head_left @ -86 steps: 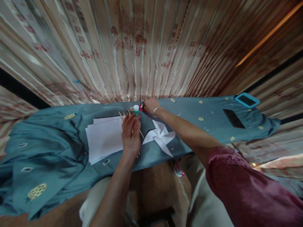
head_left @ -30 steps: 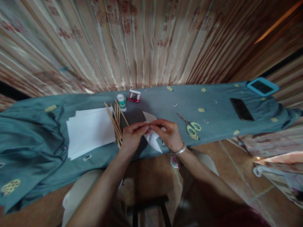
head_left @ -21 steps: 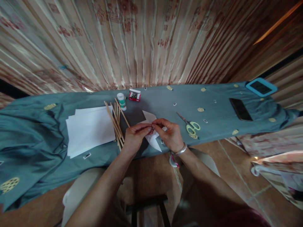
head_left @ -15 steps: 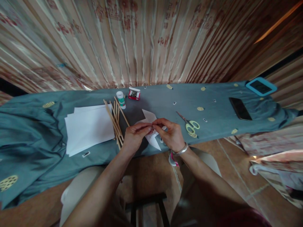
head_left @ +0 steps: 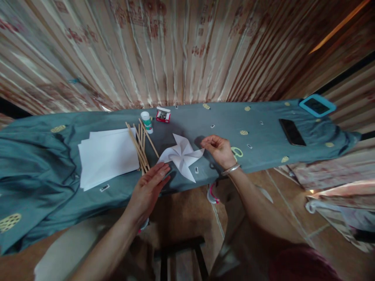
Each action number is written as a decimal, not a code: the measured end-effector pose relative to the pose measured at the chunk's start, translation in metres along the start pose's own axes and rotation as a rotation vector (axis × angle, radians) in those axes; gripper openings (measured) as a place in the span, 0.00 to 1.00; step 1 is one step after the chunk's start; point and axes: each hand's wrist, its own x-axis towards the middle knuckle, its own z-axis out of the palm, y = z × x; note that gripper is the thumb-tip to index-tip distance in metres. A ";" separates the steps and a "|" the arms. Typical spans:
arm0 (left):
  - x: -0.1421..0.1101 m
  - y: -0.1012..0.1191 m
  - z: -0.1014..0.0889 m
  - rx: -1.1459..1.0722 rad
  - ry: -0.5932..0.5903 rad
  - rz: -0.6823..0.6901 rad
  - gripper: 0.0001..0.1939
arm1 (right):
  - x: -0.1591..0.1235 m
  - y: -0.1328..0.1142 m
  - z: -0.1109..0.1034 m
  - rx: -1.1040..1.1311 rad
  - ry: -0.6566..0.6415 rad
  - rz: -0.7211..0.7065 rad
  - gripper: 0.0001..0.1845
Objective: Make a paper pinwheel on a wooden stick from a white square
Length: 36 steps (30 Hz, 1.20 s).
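Note:
A folded white paper pinwheel [head_left: 182, 157] lies on the cloth between my hands, its blades meeting at the centre. My left hand [head_left: 149, 187] is at its lower left blade, fingers stretched out and holding nothing. At the tip of the right blade, my right hand [head_left: 219, 150] has thumb and forefinger pinched together. Whatever is between those fingertips is too small to make out. Scissors with pale green handles [head_left: 238, 152] lie partly hidden behind my right hand. Left of the pinwheel are several thin wooden sticks [head_left: 140, 148].
A stack of white paper [head_left: 108, 158] lies left of the sticks. Behind them stand a glue stick [head_left: 147, 122] and an open red box [head_left: 163, 115] of small metal pieces. A phone [head_left: 292, 132] and a blue-framed tablet [head_left: 318, 105] lie at the right end of the cloth-covered table [head_left: 222, 117].
My hands have moved apart from the pinwheel's centre, left hand down and left, right hand to the right. The pinwheel now rests in full view; the left fingers have opened.

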 end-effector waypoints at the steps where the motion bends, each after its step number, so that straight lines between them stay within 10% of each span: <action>1: -0.002 -0.001 0.000 -0.048 0.010 -0.037 0.18 | 0.001 0.002 0.000 -0.003 -0.017 0.001 0.10; 19: 0.028 -0.003 0.031 -0.200 0.023 -0.193 0.02 | 0.028 -0.008 0.027 0.139 -0.378 0.112 0.02; 26: 0.045 -0.020 0.026 -0.118 -0.068 0.148 0.22 | 0.029 -0.007 0.020 0.202 -0.370 0.129 0.06; 36: 0.066 -0.012 0.025 0.332 0.104 0.573 0.31 | 0.024 -0.004 0.029 0.314 -0.370 0.162 0.12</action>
